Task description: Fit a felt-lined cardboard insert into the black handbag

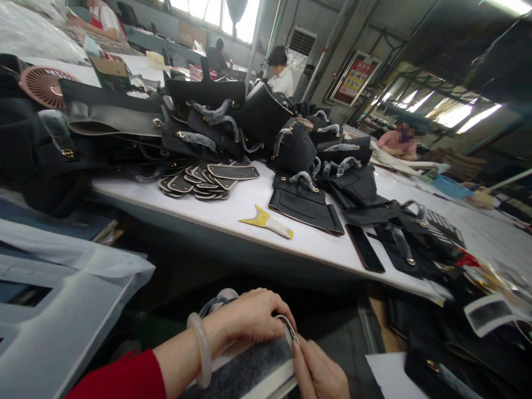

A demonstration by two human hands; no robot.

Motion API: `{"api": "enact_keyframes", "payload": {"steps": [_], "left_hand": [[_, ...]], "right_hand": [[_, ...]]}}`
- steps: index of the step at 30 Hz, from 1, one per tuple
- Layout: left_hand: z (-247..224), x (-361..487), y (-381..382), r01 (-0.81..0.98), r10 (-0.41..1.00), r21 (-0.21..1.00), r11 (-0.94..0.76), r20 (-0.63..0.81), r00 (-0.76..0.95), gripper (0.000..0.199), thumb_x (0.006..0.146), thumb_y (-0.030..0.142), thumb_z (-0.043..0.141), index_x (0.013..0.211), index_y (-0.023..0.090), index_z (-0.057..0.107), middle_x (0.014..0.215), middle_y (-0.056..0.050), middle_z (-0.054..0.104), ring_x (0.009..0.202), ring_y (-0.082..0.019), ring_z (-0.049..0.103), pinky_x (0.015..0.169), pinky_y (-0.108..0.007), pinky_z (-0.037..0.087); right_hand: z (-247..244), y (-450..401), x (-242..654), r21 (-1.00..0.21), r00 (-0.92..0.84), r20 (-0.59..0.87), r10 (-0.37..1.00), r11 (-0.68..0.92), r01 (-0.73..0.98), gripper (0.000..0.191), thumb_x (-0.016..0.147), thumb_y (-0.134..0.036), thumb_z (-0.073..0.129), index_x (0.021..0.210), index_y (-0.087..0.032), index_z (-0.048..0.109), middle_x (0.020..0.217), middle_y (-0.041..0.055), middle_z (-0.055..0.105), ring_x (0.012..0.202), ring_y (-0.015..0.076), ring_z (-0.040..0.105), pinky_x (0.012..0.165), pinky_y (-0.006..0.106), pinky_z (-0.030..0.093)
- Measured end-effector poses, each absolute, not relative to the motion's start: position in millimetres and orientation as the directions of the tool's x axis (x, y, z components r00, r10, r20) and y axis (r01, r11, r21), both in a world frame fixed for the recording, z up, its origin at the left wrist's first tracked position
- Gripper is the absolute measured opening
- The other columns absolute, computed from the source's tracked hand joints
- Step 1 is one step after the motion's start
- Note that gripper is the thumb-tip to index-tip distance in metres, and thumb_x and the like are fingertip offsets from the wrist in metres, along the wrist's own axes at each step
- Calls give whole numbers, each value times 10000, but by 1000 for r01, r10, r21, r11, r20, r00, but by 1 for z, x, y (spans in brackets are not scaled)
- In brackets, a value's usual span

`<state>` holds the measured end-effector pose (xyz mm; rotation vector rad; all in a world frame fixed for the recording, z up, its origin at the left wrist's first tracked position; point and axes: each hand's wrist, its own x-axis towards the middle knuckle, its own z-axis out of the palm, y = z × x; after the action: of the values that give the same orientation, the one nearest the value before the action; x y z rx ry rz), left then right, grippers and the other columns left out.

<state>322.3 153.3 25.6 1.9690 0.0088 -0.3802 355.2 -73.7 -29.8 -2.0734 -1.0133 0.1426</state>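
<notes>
Low in front of me is a dark grey bag piece [249,368] with pale edges, its lower part cut off by the frame. My left hand [260,316] is closed over its upper edge, fingers curled down. Close beside it, my right hand [320,368] pinches the curved rim of the same piece between thumb and fingers. A plastic-wrapped bag handle [218,300] shows behind my left wrist, which wears a pale bangle [200,349]. What lies under the left fingers is hidden.
On the white table [233,219] ahead are a stack of dark oval panels [203,180], a yellow scraper-like tool [266,220], a phone [364,247] and a heap of black handbags [299,149]. A plastic-covered surface [83,299] stands left. Black bags [440,360] lie right. Several people work behind.
</notes>
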Motion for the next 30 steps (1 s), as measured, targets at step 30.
{"api": "enact_keyframes", "payload": {"steps": [30], "left_hand": [[3,327,151,336,-150,899,-280,-387,910,242,678,215,571,869,244,717,811,31,714,758,-155,627,649,-237,453]], "right_hand": [[-13,-37,360,-877,576,-402,712,-117,-467,477,902,-586,574,1100,-173,703,928,51,670,926,242,589,828,331,444]]}}
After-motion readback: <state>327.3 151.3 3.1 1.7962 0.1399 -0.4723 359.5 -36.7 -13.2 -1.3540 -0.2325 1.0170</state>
